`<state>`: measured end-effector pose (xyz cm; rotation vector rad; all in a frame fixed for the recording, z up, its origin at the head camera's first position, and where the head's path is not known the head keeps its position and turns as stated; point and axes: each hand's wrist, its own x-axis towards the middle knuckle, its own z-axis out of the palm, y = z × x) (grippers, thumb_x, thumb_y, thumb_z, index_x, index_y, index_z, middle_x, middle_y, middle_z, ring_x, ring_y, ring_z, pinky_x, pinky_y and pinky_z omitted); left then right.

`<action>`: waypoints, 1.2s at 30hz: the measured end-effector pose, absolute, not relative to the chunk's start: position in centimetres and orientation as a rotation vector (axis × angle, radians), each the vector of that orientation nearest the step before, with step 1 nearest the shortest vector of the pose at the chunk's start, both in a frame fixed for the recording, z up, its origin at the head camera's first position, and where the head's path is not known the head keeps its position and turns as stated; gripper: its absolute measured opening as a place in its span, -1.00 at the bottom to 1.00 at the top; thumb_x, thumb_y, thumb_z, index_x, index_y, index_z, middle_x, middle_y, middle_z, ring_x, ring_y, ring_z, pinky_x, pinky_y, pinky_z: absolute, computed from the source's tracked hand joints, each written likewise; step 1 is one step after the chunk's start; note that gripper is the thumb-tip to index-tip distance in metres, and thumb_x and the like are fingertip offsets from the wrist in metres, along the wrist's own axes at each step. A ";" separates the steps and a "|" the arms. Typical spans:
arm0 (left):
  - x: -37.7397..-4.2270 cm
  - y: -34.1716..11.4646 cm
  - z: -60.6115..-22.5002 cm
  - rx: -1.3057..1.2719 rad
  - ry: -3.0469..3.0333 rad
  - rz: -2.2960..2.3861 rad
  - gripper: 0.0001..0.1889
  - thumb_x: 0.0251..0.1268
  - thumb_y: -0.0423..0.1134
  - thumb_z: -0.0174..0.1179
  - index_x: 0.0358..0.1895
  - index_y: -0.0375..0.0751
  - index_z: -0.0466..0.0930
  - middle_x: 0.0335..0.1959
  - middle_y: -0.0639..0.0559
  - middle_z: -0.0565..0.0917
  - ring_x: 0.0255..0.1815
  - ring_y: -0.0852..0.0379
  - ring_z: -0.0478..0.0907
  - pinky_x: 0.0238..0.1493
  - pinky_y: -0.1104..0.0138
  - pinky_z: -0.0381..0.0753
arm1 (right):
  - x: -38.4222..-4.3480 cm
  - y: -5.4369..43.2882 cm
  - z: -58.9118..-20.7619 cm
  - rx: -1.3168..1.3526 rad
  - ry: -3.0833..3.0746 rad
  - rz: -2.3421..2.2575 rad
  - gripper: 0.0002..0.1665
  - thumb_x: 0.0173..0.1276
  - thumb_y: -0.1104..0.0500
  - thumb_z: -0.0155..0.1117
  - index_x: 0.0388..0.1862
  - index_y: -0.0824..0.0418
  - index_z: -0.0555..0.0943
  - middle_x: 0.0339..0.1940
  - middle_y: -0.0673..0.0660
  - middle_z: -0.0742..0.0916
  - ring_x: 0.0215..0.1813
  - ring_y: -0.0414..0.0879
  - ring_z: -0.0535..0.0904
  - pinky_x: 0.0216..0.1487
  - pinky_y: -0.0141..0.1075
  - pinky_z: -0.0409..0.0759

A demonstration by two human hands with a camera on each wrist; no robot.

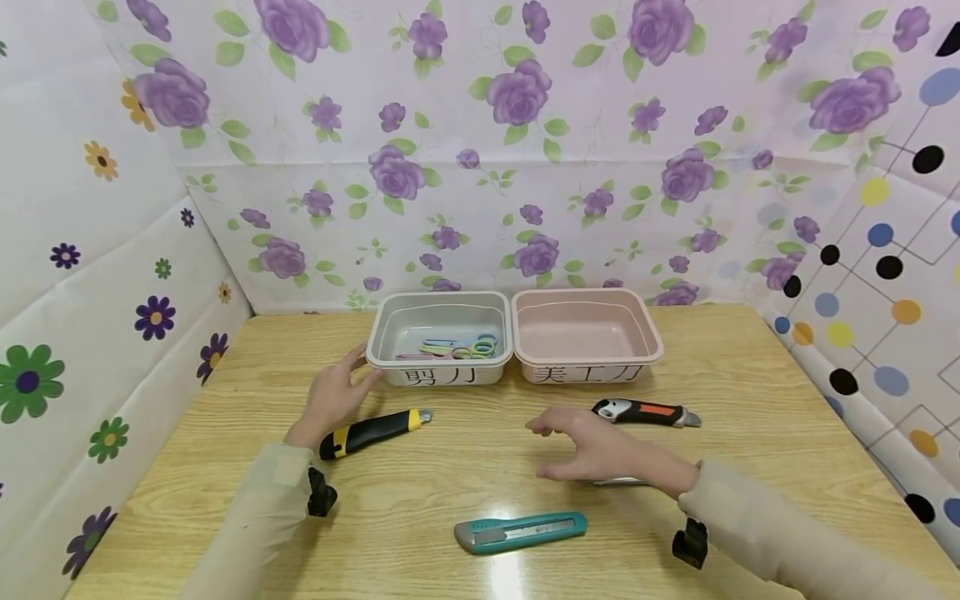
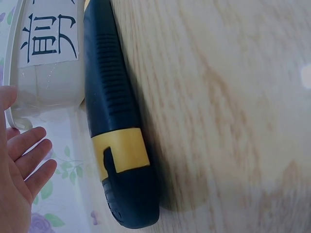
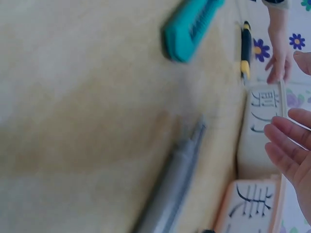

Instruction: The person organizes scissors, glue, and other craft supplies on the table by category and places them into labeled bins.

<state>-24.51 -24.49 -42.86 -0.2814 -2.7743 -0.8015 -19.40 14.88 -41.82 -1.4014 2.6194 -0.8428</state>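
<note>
Left grip [image 1: 337, 396]: fingers apart, at the smooth gray tub [image 1: 442, 364].
Right grip [image 1: 592, 446]: thumb and fingers apart, partly blocking 2 cutters, metallic [image 3: 170, 189] and red-black [image 1: 652, 412].
Yellow-black cutter [image 1: 375, 432]: ribbed, toward worktop's [image 1: 465, 450] left edge.
Teal cutter [image 1: 521, 533]: toward front edge.
Pink tub [image 1: 585, 342]: rounded corners, back edge.

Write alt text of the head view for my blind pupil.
A person's left hand is at a grey bin holding scissors; their right hand hovers over a table with utility knives, a pink bin beyond.

Purple-flowered backdrop [image 1: 465, 125] behind wood-grain table [image 1: 408, 500]
</note>
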 end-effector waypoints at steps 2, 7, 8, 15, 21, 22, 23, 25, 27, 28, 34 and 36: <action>-24.5 -24.5 -42.9 -0.285 -2.774 -0.794 -0.39 0.27 -0.01 0.09 0.30 -0.26 0.25 0.03 -0.24 0.56 -0.90 0.19 0.15 -0.64 0.31 0.25 | -18.9 14.8 -42.3 -1.407 2.581 -0.877 -0.35 0.14 -0.13 0.28 0.07 0.28 0.50 -0.09 0.10 0.64 -0.08 -0.14 0.53 -0.08 -0.25 0.50; -24.5 -24.5 -42.8 -0.282 -2.777 -0.800 -0.40 0.27 -0.02 0.10 0.30 -0.25 0.25 0.04 -0.24 0.55 -0.90 0.18 0.15 -0.64 0.30 0.25 | -17.8 14.7 -43.3 -1.427 2.501 -0.946 -0.38 0.14 -0.08 0.31 0.07 0.29 0.49 -0.12 0.09 0.64 -0.12 -0.11 0.55 -0.12 -0.28 0.52; -24.5 -24.5 -42.8 -0.281 -2.780 -0.801 -0.40 0.27 -0.02 0.09 0.30 -0.26 0.24 0.04 -0.25 0.55 -0.90 0.18 0.14 -0.65 0.31 0.25 | -17.6 14.7 -43.5 -1.430 2.488 -0.953 -0.37 0.14 -0.08 0.31 0.07 0.30 0.49 -0.12 0.09 0.63 -0.12 -0.10 0.55 -0.12 -0.29 0.52; -24.5 -24.5 -42.8 -0.278 -2.786 -0.802 -0.39 0.27 -0.04 0.10 0.30 -0.29 0.23 0.04 -0.25 0.55 -0.90 0.18 0.16 -0.66 0.31 0.25 | -16.0 15.2 -44.2 -1.360 2.455 -0.950 -0.35 0.10 -0.09 0.34 0.08 0.26 0.49 -0.14 0.02 0.63 -0.15 -0.14 0.53 -0.18 -0.35 0.52; -24.6 -24.4 -42.7 -0.275 -2.785 -0.795 -0.40 0.26 -0.05 0.11 0.29 -0.30 0.24 0.04 -0.25 0.55 -0.90 0.18 0.14 -0.61 0.30 0.27 | -15.1 15.7 -44.8 -1.288 2.399 -0.973 -0.36 0.05 -0.07 0.39 0.07 0.20 0.49 -0.16 -0.04 0.59 -0.18 -0.22 0.48 -0.21 -0.38 0.49; -24.6 -24.4 -42.8 -0.275 -2.785 -0.794 -0.40 0.26 -0.05 0.10 0.29 -0.29 0.24 0.04 -0.25 0.55 -0.90 0.18 0.13 -0.61 0.30 0.27 | -15.0 15.8 -44.9 -1.283 2.392 -0.976 -0.37 0.05 -0.07 0.39 0.06 0.19 0.49 -0.17 -0.05 0.58 -0.19 -0.23 0.48 -0.22 -0.39 0.49; -24.6 -24.4 -42.8 -0.275 -2.786 -0.793 -0.40 0.26 -0.05 0.10 0.30 -0.29 0.24 0.04 -0.25 0.55 -0.90 0.18 0.13 -0.61 0.30 0.26 | -15.0 15.8 -45.0 -1.283 2.389 -0.976 -0.38 0.05 -0.06 0.40 0.05 0.18 0.49 -0.18 -0.05 0.58 -0.20 -0.24 0.47 -0.22 -0.40 0.49; -24.6 -24.4 -42.8 -0.278 -2.787 -0.791 -0.40 0.27 -0.05 0.10 0.30 -0.29 0.24 0.04 -0.25 0.55 -0.90 0.18 0.12 -0.62 0.30 0.26 | -14.8 15.8 -45.2 -1.279 2.395 -0.960 -0.39 0.04 -0.07 0.40 0.05 0.16 0.49 -0.20 -0.07 0.57 -0.22 -0.25 0.46 -0.24 -0.42 0.48; -24.6 -24.5 -42.9 -0.278 -2.789 -0.788 -0.40 0.27 -0.06 0.10 0.30 -0.27 0.23 0.04 -0.25 0.55 -0.90 0.19 0.11 -0.64 0.30 0.25 | -14.8 15.7 -45.4 -1.267 2.405 -0.942 -0.38 0.04 -0.09 0.40 0.04 0.14 0.49 -0.21 -0.09 0.55 -0.23 -0.27 0.45 -0.23 -0.43 0.48; -24.7 -24.5 -42.9 -0.279 -2.790 -0.786 -0.40 0.27 -0.05 0.10 0.30 -0.27 0.23 0.04 -0.24 0.55 -0.91 0.19 0.11 -0.64 0.30 0.25 | -14.7 15.6 -45.4 -1.259 2.406 -0.936 -0.38 0.03 -0.10 0.40 0.04 0.13 0.49 -0.21 -0.09 0.54 -0.24 -0.28 0.45 -0.23 -0.44 0.47; -24.6 -24.4 -42.8 -0.276 -2.792 -0.787 -0.40 0.27 -0.06 0.10 0.30 -0.28 0.23 0.04 -0.25 0.54 -0.90 0.18 0.10 -0.65 0.30 0.24 | -14.6 15.0 -45.8 -1.265 2.420 -0.905 -0.38 0.00 -0.13 0.41 0.00 0.12 0.50 -0.27 -0.12 0.52 -0.27 -0.31 0.41 -0.26 -0.48 0.44; -24.5 -24.4 -42.7 -0.274 -2.794 -0.786 -0.40 0.27 -0.06 0.10 0.30 -0.29 0.23 0.04 -0.25 0.54 -0.90 0.18 0.11 -0.67 0.30 0.24 | -14.5 14.9 -45.9 -1.286 2.427 -0.895 -0.40 0.00 -0.12 0.42 -0.02 0.11 0.50 -0.29 -0.11 0.51 -0.29 -0.31 0.40 -0.28 -0.50 0.43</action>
